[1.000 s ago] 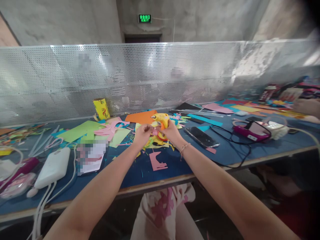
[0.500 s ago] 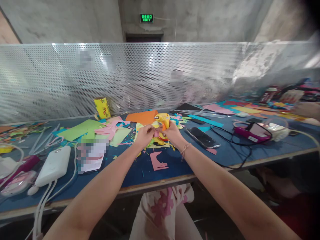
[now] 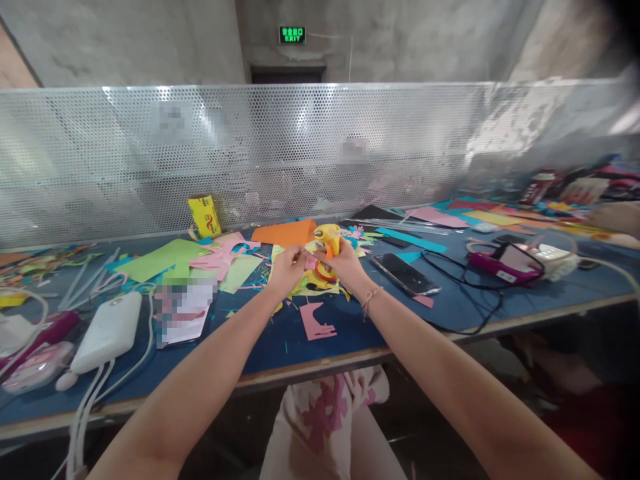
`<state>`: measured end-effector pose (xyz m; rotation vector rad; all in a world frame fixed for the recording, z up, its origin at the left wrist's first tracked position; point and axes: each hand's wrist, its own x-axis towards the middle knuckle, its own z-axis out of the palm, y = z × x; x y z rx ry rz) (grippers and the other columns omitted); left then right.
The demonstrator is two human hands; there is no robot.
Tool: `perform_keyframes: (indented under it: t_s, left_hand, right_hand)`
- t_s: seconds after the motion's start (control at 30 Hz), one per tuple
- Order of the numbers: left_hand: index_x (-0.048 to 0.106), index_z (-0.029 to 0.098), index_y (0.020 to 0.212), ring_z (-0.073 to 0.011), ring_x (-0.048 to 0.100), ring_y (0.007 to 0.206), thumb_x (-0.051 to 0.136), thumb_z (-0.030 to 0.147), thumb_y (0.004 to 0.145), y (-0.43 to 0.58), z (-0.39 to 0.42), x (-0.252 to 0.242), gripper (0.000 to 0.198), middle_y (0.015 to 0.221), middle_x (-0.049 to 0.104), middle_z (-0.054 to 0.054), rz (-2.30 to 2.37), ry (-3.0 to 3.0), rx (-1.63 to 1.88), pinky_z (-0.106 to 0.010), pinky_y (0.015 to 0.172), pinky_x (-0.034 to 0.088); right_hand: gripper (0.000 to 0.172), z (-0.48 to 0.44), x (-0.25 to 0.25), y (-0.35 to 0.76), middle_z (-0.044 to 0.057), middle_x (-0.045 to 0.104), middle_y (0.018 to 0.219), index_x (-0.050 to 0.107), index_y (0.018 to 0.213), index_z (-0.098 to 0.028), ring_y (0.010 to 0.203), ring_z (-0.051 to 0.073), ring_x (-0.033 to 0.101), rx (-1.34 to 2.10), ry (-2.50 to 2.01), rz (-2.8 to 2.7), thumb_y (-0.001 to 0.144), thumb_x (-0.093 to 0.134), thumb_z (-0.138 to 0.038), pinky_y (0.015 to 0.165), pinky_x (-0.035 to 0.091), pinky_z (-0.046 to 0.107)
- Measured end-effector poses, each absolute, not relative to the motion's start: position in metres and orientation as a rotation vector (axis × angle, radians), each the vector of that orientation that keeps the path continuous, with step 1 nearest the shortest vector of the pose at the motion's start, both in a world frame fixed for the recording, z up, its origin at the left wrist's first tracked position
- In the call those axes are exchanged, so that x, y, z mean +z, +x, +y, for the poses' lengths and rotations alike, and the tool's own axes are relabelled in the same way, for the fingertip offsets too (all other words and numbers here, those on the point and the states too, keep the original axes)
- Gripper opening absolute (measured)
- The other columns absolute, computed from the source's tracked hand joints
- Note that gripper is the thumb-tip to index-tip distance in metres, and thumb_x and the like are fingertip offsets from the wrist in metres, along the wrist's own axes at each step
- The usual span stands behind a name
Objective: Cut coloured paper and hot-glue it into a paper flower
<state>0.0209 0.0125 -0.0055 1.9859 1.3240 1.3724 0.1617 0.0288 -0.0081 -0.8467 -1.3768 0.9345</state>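
My right hand (image 3: 347, 268) is wrapped round the handle of a yellow hot glue gun (image 3: 327, 235), whose nozzle points left. Its thumb side reaches toward a small pink paper piece (image 3: 311, 262), which the closed fingers of my left hand (image 3: 288, 271) pinch. The two hands almost meet; whether the right fingers also touch the pink piece I cannot tell. Beneath them lie yellow paper scraps (image 3: 320, 288). A cut pink foam or paper sheet (image 3: 316, 321) rests nearer the table edge. Behind the hands is an orange sheet (image 3: 283, 233).
Green sheets (image 3: 163, 259), a phone (image 3: 187, 313) and a white power bank (image 3: 110, 330) with cables lie to the left. A black phone (image 3: 406, 274), a dark cable and a purple object (image 3: 505, 265) lie right. A perforated metal screen (image 3: 280, 153) stands behind the table (image 3: 280, 353).
The glue gun has shifted slightly right, away from my left fingers, with its nozzle raised a little. The pink piece shows more plainly between my hands.
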Motion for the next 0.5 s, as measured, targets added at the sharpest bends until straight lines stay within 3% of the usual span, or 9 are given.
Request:
perform_keyframes:
  t_s: [0.13,0.27,0.37,0.5]
  left_hand:
    - [0.045,0.017,0.061,-0.0103,0.051,0.056,0.045,0.029,0.076,0.0231,0.0133,-0.0055,0.02,0.056,0.047,0.003,1.091,1.698,1.326,-0.024,0.058,0.046]
    - [0.048,0.015,0.069,-0.01,0.055,0.059,0.049,0.023,0.073,0.0266,0.0128,-0.0058,0.009,0.063,0.051,0.003,0.892,1.41,1.356,-0.027,0.061,0.051]
    - [0.047,0.016,0.08,-0.0108,0.059,0.062,0.055,0.018,0.069,0.0276,0.0101,-0.0057,0.013,0.068,0.057,0.002,0.846,1.435,1.403,-0.03,0.065,0.052]
    - [0.046,0.017,0.077,-0.0128,0.062,0.063,0.055,0.026,0.073,0.0269,0.0063,-0.0057,0.014,0.067,0.059,0.001,0.843,1.593,1.444,-0.03,0.066,0.052]
  right_hand:
    - [0.044,0.0269,-0.0062,0.1613,-0.003,0.053,0.067,0.044,0.08,-0.021,0.053,0.009,0.048,0.927,-0.841,-1.35,0.05,0.074,-0.032,0.043,0.037,0.022]
    - [0.044,0.0273,-0.0056,0.1624,-0.007,0.051,0.06,0.047,0.08,-0.02,0.045,0.006,0.043,1.009,-0.804,-1.249,0.048,0.075,-0.031,0.042,0.035,0.02]
    - [0.043,0.0281,-0.0052,0.1637,-0.009,0.048,0.056,0.047,0.081,-0.02,0.039,0.003,0.036,1.096,-0.774,-1.209,0.05,0.074,-0.032,0.039,0.031,0.019]
    - [0.042,0.0286,-0.0045,0.1658,-0.009,0.046,0.055,0.045,0.079,-0.022,0.039,0.003,0.036,1.14,-0.731,-1.143,0.051,0.074,-0.034,0.039,0.03,0.018]
